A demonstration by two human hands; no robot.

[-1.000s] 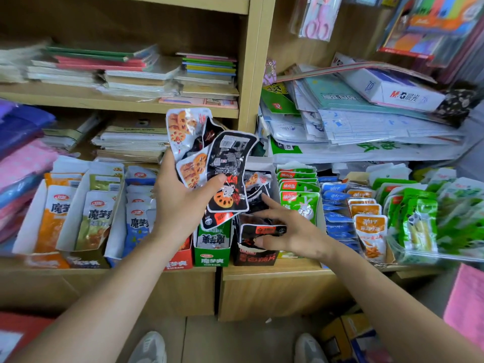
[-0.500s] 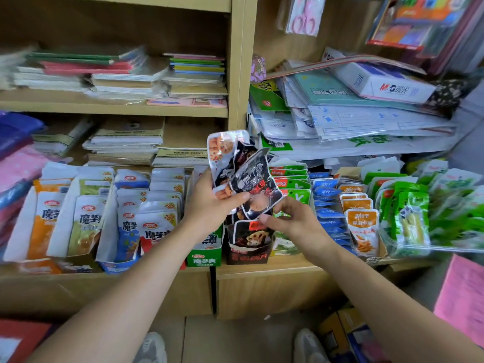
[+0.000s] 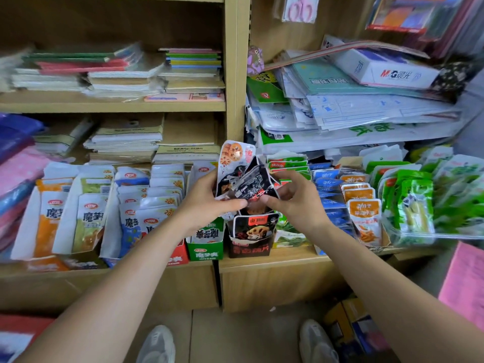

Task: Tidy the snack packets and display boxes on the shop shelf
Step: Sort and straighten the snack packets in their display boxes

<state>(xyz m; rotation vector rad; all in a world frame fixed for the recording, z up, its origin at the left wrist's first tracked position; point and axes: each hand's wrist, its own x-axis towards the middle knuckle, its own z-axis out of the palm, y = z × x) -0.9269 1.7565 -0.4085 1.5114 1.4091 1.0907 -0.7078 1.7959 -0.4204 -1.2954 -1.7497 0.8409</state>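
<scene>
My left hand (image 3: 207, 203) grips a fanned bunch of lotus-root snack packets (image 3: 239, 174), black and white with red print, held upright just above the black display box (image 3: 252, 237) on the lower shelf. My right hand (image 3: 293, 203) closes on the right side of the same bunch, fingers pinching the front black packet. The black box holds more of these packets and stands at the shelf's front edge. A green display box (image 3: 207, 243) stands to its left and touches it.
White display boxes of konjac packets (image 3: 86, 213) fill the shelf to the left. Blue and orange packets (image 3: 364, 213) and green packets in a clear tray (image 3: 429, 205) lie to the right. Notebooks and paper stacks (image 3: 353, 100) crowd the shelves above. Shoes and cartons are on the floor.
My left hand lowered the packet bunch and moved it right, over the black box. My right hand left the box front and came up to grip the bunch.
</scene>
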